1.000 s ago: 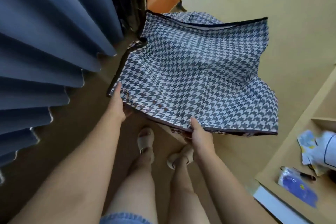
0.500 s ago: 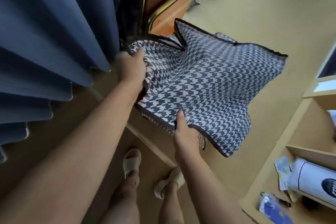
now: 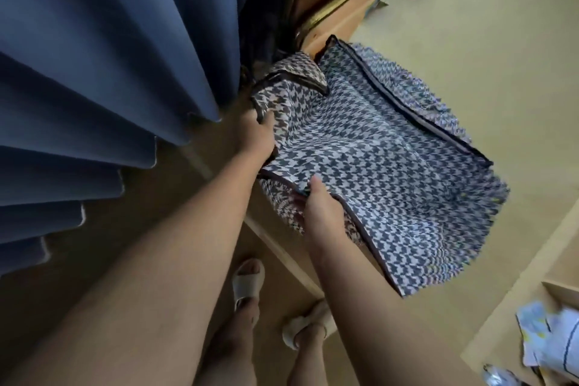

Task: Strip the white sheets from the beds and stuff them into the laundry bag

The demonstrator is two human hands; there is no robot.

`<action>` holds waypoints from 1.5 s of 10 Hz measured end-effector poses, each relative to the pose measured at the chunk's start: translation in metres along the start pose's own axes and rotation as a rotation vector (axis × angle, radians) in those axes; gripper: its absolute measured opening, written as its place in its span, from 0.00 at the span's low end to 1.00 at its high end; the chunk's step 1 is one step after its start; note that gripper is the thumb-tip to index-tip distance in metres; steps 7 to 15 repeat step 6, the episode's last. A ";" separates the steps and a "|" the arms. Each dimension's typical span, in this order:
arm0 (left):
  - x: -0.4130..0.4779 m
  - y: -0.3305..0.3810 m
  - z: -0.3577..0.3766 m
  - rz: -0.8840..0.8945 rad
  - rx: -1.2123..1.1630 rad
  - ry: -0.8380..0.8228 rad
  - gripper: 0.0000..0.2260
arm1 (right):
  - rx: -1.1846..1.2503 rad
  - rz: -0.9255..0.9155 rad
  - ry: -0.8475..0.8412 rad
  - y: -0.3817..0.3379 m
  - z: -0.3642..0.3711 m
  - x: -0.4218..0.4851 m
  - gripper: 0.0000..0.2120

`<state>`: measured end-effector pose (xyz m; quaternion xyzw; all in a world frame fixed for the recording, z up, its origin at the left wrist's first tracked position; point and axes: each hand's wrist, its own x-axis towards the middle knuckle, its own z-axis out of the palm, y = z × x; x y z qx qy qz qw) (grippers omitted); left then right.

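The laundry bag (image 3: 391, 166) is a large blue-and-white houndstooth bag with dark piping, held above the floor with its mouth spread toward me. My left hand (image 3: 255, 135) grips the bag's left rim near a folded corner. My right hand (image 3: 322, 213) pinches the near rim, thumb on the inside. The bag's inside looks empty. No white sheet or bed shows in this view.
Blue pleated curtains (image 3: 109, 88) hang close on the left. A wooden cabinet with a brass edge (image 3: 341, 3) stands behind the bag. A shelf unit (image 3: 532, 323) with papers (image 3: 551, 338) sits at the lower right. Beige floor (image 3: 485, 56) lies beyond. My sandalled feet (image 3: 247, 285) are below.
My left hand moved up from the near rim to the bag's left side near the curtain, and the bag has swung round to the right with its mouth more spread.
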<state>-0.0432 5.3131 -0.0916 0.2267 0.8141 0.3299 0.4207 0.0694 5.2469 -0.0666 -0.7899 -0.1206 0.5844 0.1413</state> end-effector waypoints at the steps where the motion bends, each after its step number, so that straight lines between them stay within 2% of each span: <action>1: -0.015 0.001 -0.009 0.079 -0.075 -0.023 0.04 | -0.044 -0.056 -0.035 0.005 -0.007 -0.008 0.34; 2: -0.042 -0.015 -0.010 0.124 -0.019 -0.111 0.19 | -0.123 -0.172 -0.040 0.005 -0.021 -0.023 0.33; 3: -0.074 -0.038 -0.009 0.125 0.075 -0.093 0.28 | -0.246 -0.337 -0.065 0.008 -0.042 -0.041 0.16; 4: -0.102 -0.047 -0.011 0.181 0.122 -0.013 0.27 | -0.344 -0.488 -0.108 0.016 -0.059 -0.047 0.14; 5: -0.130 -0.040 -0.016 0.241 0.175 -0.027 0.24 | -0.422 -0.613 -0.136 0.023 -0.079 -0.053 0.08; 6: -0.156 -0.030 -0.011 0.224 0.225 -0.105 0.18 | -0.453 -0.679 -0.169 0.031 -0.105 -0.061 0.03; 15: -0.156 -0.030 -0.011 0.224 0.225 -0.105 0.18 | -0.453 -0.679 -0.169 0.031 -0.105 -0.061 0.03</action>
